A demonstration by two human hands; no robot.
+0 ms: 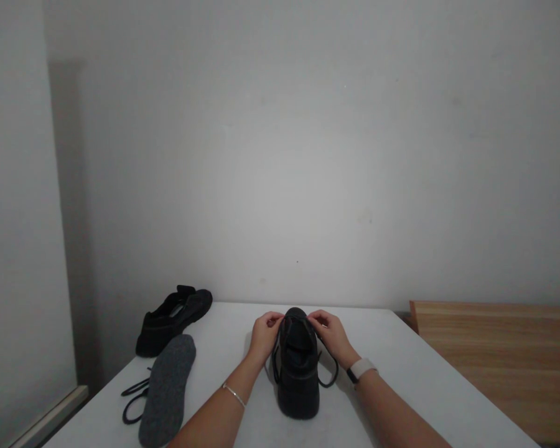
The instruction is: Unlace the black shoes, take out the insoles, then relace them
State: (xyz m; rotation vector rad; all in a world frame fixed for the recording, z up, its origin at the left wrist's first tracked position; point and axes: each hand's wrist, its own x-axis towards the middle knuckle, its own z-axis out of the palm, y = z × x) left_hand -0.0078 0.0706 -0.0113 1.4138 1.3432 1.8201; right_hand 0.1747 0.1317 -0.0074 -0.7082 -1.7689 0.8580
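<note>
A black shoe (297, 379) stands on the white table (429, 386) right in front of me, heel towards me. My left hand (263, 335) pinches the black lace at the shoe's far left side, fingers closed. My right hand (330, 335) pinches the lace at the far right side, fingers closed too; a loop of lace (327, 373) hangs beside the shoe under that wrist. I wear a thin bracelet on the left wrist and a watch with a pale band on the right.
A second black shoe (172, 318) lies at the table's far left corner. A grey insole (168, 389) and a loose black lace (133, 401) lie at the left edge. A wooden surface (499, 361) adjoins on the right. A plain wall stands behind.
</note>
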